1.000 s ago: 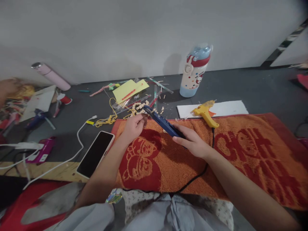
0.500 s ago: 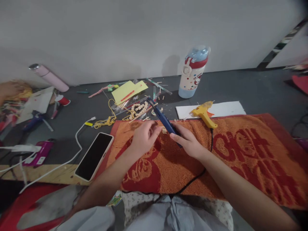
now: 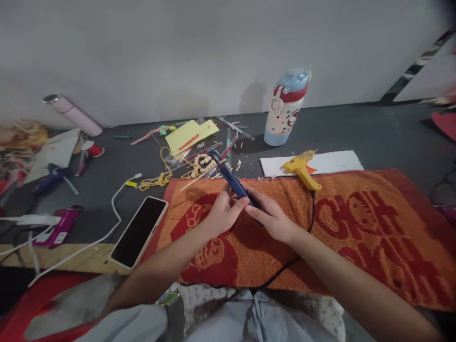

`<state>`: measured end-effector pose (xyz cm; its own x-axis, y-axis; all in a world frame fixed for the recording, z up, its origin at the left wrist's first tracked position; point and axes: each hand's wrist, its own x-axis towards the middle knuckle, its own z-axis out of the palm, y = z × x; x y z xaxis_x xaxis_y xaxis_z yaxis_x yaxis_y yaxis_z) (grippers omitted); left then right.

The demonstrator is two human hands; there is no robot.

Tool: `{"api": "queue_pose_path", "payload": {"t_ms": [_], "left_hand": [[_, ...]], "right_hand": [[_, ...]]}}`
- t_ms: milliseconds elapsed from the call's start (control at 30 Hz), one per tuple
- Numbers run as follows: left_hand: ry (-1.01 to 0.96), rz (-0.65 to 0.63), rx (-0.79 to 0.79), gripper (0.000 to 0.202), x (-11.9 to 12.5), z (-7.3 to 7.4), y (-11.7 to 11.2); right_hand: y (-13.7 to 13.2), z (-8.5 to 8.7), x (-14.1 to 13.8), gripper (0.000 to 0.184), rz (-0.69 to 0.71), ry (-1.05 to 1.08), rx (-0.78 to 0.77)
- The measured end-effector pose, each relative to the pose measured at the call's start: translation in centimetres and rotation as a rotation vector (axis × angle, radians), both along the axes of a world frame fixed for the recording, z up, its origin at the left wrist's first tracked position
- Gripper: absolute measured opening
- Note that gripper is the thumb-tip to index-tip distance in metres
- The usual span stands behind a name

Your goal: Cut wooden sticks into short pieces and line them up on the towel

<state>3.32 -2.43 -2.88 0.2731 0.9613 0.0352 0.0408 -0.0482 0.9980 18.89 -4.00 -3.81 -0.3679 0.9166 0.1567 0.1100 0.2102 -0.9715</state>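
Both hands meet over the orange towel [image 3: 356, 223], and between them is a slim blue tool [image 3: 231, 180] held just above the cloth. The right hand [image 3: 272, 218] is wrapped around its near end, and the left hand [image 3: 223, 213] pinches the shaft further up with thumb and fingers, so both are closed on it.

It looks like a plastic-bodied cutter: light, stiff and smooth-sided. I would judge the near half of the body the safe place to hold, away from the tip. I cannot tell whether a blade is out.

Its long axis runs on a diagonal, from the right palm up and to the left. The far tip points away from the person, toward the heap of small wooden bits [image 3: 204, 163] on the grey floor. A yellow glue gun [image 3: 301, 168] lies near on the right, and 1 phone [image 3: 138, 231] lies off to the left.
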Motion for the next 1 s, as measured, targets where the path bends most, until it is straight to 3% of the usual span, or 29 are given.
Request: {"api": "queue_pose_path", "payload": {"t_ms": [367,667,833,1000], "left_hand": [[0.018,0.097,-0.007,0.050,0.2,-0.4,0.2],[0.000,0.014,-0.102,0.055,-0.3,-0.2,1.5],[0.059,0.018,-0.109,0.031,-1.2,0.1,2.5],[0.263,-0.100,-0.215,0.020,-2.0,1.3,3.3]], "right_hand": [[0.1,0.3,-0.4,0.033,-0.072,-0.106,0.006],[0.8,0.5,-0.2,0.041,-0.071,0.079,-0.228],[1.4,0.9,0.4,0.039,-0.100,0.198,-0.323],[2.1,0.8,1.2,0.038,-0.147,0.287,-0.347]]}}
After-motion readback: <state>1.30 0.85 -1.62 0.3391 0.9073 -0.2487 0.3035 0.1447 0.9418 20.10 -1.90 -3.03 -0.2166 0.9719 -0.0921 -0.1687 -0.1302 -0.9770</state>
